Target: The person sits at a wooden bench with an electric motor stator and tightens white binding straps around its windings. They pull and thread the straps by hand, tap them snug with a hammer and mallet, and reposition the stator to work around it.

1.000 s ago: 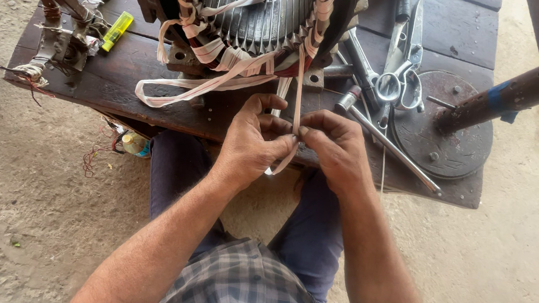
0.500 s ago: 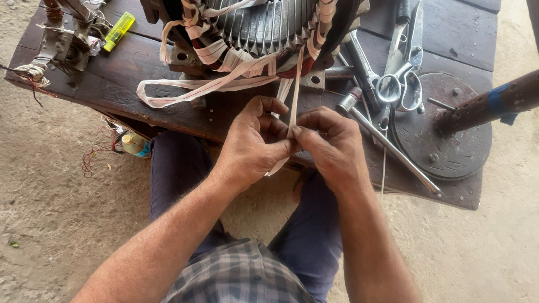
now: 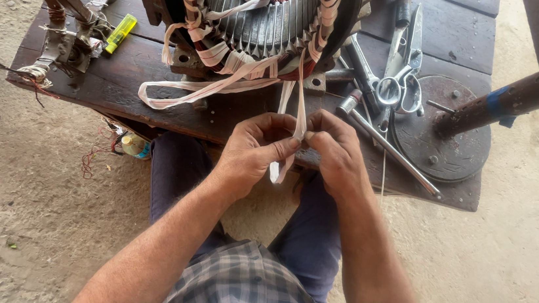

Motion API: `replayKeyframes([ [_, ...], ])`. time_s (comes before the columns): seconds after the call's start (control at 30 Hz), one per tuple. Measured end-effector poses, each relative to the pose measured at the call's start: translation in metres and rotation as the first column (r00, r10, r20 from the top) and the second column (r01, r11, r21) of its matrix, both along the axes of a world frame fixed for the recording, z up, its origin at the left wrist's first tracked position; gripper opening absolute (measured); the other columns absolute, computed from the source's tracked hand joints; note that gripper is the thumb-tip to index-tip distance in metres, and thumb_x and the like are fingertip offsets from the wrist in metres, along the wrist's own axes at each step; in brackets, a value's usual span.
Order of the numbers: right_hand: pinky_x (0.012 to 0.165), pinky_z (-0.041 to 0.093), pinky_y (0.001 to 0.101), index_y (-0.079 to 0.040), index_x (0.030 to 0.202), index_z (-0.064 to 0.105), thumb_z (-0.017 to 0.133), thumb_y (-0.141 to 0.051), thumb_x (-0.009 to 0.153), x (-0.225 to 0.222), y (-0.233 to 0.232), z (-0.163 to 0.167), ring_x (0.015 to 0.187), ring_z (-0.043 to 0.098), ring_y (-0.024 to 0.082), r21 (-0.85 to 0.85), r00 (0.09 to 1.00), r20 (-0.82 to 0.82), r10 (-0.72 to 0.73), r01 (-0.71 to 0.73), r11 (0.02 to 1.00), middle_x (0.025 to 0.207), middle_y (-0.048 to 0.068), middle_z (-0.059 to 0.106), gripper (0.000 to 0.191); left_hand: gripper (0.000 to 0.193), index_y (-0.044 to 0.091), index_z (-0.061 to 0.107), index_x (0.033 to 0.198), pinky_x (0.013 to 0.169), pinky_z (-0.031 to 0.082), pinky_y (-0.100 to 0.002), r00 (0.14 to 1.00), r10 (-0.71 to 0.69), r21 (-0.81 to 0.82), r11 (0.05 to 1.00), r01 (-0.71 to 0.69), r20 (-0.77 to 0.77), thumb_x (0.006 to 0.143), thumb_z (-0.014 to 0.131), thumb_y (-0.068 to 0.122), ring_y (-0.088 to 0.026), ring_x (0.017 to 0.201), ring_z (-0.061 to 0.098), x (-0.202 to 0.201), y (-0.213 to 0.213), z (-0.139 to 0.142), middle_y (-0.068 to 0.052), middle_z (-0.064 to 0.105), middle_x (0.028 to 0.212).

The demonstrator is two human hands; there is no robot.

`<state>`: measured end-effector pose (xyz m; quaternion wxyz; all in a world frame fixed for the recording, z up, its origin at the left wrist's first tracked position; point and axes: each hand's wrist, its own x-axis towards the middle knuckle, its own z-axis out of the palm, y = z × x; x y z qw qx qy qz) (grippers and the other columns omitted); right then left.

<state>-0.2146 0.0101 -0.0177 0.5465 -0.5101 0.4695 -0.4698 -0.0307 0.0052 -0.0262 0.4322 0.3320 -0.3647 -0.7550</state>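
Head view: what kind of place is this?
Likely a motor rewinding or repair workshop. A motor stator with wound coils sits on a worn wooden bench, scissors and other hand tools lie beside it, and the floor is bare dirt.

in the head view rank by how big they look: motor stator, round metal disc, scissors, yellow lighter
1. motor stator
2. round metal disc
3. scissors
4. yellow lighter

The stator is cut off by the top edge, yet clearly largest.
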Motion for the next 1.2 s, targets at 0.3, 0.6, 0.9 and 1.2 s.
replayKeyframes([
  [0.3,0.078,0.053,0.0279,0.002,0.100,0.067,0.058,-0.009,0.094,0.012,0.004,-0.001,0.083,0.062,0.013,0.005,0.993,0.003,-0.118,0.118,0.993,0.089,0.006,0.067,0.016,0.014,0.000,0.068,0.101,0.057,0.048,-0.021,0.996,0.067,0.004,0.998,-0.067,0.052,0.092,0.077,0.006,-0.008,0.068,0.061,0.000,-0.001,-0.010,-0.005,0.069,0.083],
  [0.6,0.068,0.051,0.0247,0.004,0.095,0.073,0.061,-0.004,0.094,0.009,-0.001,-0.004,0.075,0.062,0.010,0.008,0.993,-0.016,-0.113,0.113,0.994,0.083,0.006,0.070,0.014,0.009,0.003,0.070,0.092,0.067,0.054,-0.022,0.978,0.093,-0.070,0.994,-0.081,0.186,0.089,0.078,0.006,-0.007,0.074,0.064,-0.003,0.000,-0.005,-0.003,0.070,0.082],
  [0.9,0.070,0.046,0.0244,0.002,0.094,0.069,0.059,-0.006,0.094,0.008,0.002,-0.010,0.078,0.056,0.009,-0.002,0.995,-0.057,-0.085,0.085,0.996,0.084,0.002,0.065,0.013,0.007,0.004,0.060,0.095,0.057,0.046,-0.024,0.986,0.086,0.112,0.991,-0.070,-0.142,0.099,0.058,0.009,-0.013,0.063,0.058,-0.008,0.002,-0.014,-0.006,0.063,0.076],
  [1.2,0.077,0.054,0.0245,-0.003,0.109,0.071,0.061,-0.023,0.099,0.009,-0.004,0.002,0.087,0.064,0.011,0.123,0.984,0.174,0.024,-0.046,0.991,0.098,0.003,0.068,0.024,0.025,0.006,0.061,0.097,0.067,0.046,-0.036,0.956,-0.009,0.443,0.885,0.145,-0.295,0.103,0.046,0.025,-0.017,0.070,0.053,-0.013,0.003,-0.035,-0.005,0.057,0.077],
])
